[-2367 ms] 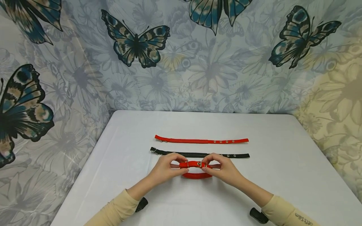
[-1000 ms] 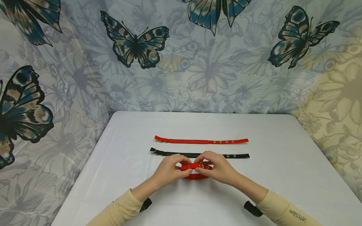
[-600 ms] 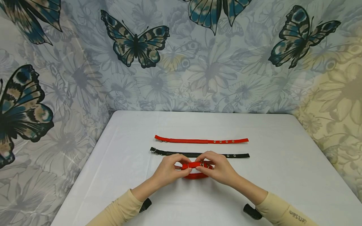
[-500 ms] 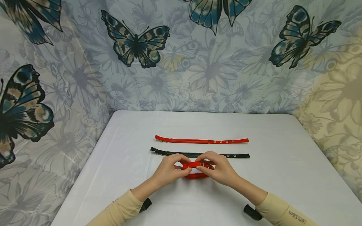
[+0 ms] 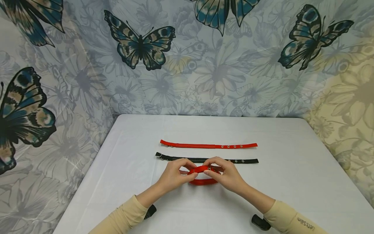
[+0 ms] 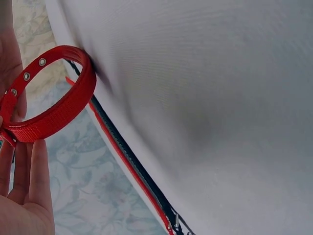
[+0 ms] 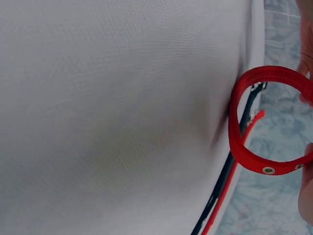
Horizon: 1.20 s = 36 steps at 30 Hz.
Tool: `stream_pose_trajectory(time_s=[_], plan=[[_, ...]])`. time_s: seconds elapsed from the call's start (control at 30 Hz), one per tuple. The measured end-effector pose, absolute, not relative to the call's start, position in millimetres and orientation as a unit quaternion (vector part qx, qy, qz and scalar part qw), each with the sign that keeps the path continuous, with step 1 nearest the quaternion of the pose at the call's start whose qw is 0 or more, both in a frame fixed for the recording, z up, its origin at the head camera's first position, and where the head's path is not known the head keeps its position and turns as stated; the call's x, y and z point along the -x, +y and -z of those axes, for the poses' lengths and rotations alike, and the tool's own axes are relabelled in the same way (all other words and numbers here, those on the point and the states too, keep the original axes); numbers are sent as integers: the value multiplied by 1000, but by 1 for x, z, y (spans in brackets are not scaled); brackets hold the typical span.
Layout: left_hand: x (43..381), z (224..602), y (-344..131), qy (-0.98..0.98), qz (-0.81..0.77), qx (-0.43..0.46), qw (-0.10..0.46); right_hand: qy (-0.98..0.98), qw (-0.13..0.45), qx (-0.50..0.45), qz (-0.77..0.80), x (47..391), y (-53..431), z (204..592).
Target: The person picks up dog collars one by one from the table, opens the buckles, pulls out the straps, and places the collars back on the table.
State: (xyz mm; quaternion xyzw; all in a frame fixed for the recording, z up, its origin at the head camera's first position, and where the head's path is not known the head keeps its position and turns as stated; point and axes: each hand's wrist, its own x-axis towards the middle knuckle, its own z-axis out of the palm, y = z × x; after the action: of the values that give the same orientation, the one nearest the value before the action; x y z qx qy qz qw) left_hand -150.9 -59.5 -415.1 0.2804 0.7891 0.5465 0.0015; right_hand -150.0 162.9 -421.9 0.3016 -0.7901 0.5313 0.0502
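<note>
Between my two hands is a red collar (image 5: 203, 182) bent into a loop, with its strap end run through the buckle (image 5: 209, 168). My left hand (image 5: 174, 175) pinches the band at the left of the buckle side between thumb and fingers. Right at the buckle, my right hand (image 5: 229, 174) grips the strap, its thumb in front and fingers behind. Metal eyelets line the loop (image 6: 73, 100) in the left wrist view. In the right wrist view the loop (image 7: 237, 117) hangs toward the table, and the fingers partly hide the buckle.
Behind the hands, a black collar (image 5: 248, 161) lies straight across the white table (image 5: 117, 182), partly covered by the fingers. Farther back lies a second red collar (image 5: 195, 146), parallel to it. A butterfly-patterned cloth (image 5: 219, 81) hangs behind the table.
Both hands first drew closer together along the collar's buckle side. Since then the right thumb has moved over the buckle, and the band between the hands now bows upward slightly.
</note>
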Motion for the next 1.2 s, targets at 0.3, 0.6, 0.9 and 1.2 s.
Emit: stream_pose_trajectory(time_s=[0.3, 0.6, 0.9, 1.2], plan=[[160, 439, -57, 792, -550, -264, 8, -821, 43, -315, -475, 163, 171, 439], [164, 451, -61, 789, -547, -279, 8, -835, 107, -360, -401, 165, 164, 435], [164, 450, -61, 793, -542, -278, 10, -837, 132, -355, -396, 163, 163, 437], [163, 451, -60, 779, -565, -271, 15, -815, 99, -327, -468, 162, 161, 445]])
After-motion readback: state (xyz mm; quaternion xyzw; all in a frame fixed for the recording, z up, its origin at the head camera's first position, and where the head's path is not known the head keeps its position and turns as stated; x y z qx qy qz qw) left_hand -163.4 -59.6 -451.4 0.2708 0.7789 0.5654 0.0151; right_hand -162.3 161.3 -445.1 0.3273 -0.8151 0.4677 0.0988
